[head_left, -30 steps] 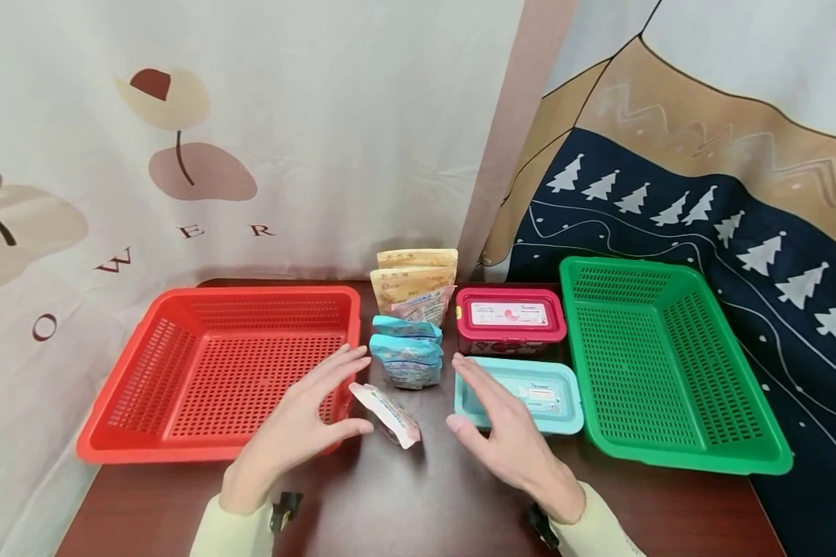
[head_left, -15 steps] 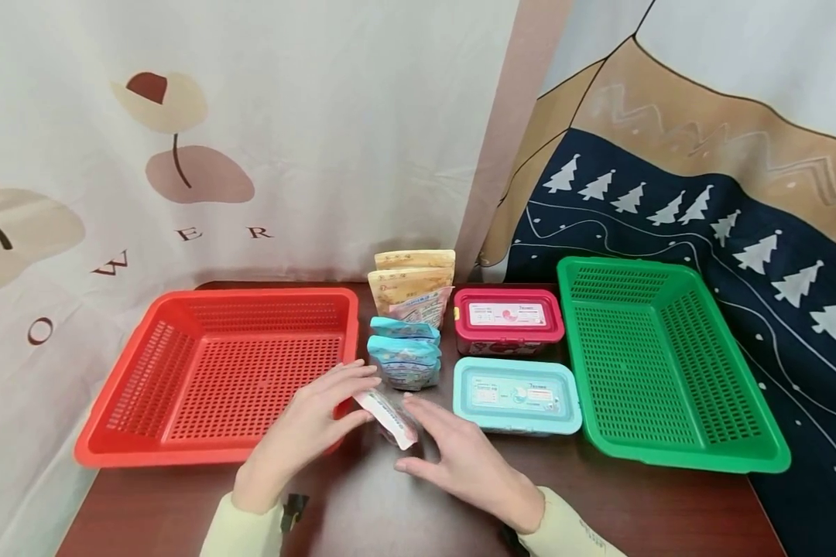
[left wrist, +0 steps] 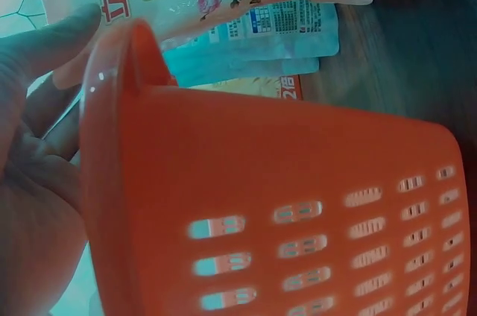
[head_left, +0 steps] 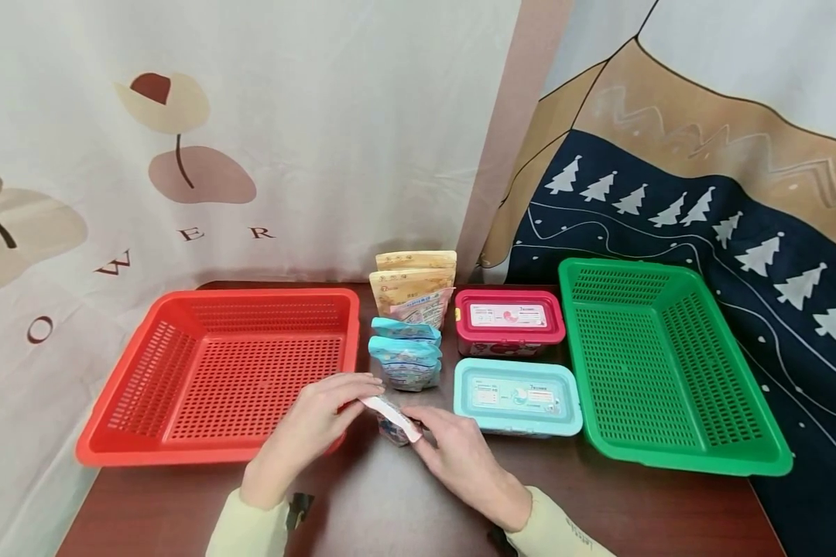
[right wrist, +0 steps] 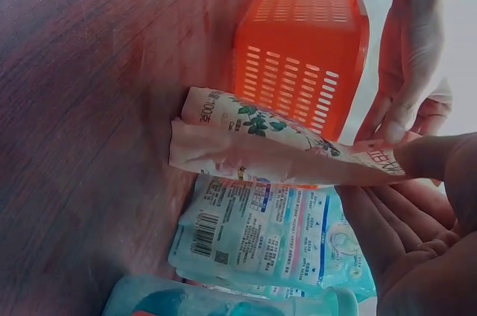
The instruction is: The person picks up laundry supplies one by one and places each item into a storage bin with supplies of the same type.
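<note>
A pink and white pouch with printed roses (right wrist: pixel 276 144) stands upright on the table in front of me, its top edge (head_left: pixel 393 418) slanting between my hands. My left hand (head_left: pixel 310 425) pinches the far left corner of that edge. With thumb and fingers, my right hand (head_left: pixel 463 456) pinches the near right corner. Just behind it stand blue pouches (head_left: pixel 406 363) printed with text. In the left wrist view, the red basket's wall (left wrist: pixel 313 159) hides part of the left hand (left wrist: pixel 41 159) and the lower pouch.
The red perforated basket (head_left: pixel 265 456) stands at the left, a green one (head_left: pixel 690 460) at the right. Tan pouches (head_left: pixel 411 286) and a pink one (head_left: pixel 428 308) stand behind the blue ones. A magenta lidded box (head_left: pixel 508 336) and a light blue lidded box (head_left: pixel 519 422) sit beside the green basket.
My right hand has come left from above the light blue box to the floral pouch. Both hands have closed on its top corners, and the pouch now stands more upright.
</note>
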{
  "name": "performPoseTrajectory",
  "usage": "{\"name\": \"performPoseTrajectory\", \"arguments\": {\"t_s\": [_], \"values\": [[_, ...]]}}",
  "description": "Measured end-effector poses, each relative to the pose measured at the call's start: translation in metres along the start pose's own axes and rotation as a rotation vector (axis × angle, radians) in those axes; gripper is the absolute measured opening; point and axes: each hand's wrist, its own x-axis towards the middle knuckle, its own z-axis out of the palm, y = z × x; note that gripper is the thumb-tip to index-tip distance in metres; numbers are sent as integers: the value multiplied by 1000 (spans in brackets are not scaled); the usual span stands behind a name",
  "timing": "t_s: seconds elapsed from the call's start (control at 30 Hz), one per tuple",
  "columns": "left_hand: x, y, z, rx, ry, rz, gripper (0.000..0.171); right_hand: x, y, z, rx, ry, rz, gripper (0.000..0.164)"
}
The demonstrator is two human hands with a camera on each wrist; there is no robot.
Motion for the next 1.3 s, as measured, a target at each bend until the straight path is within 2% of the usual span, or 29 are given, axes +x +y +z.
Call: {"name": "performPoseTrajectory", "arguments": {"t_s": [0.2,0.47,0.67,0.83,1.03,1.17,1.3], "values": [[1,0,3,-65,-8,-34,27,2,2,-1,23,33,10,28],[3,3,3,-77,-13,-38,28,4,5,-5,28,49,23,26],[7,6,2,-62,-2,-34,26,6,6,-11,41,64,77,30],[12,10,0,-93,10,-53,27,10,5,-19,71,82,142,29],[13,13,-4,-124,31,-93,27,13,2,-26,110,103,214,25],[11,16,-6,-152,61,-149,29,14,1,-28,126,134,199,20],[11,20,-11,-212,124,-178,32,19,-2,-33,146,156,172,20]]}}
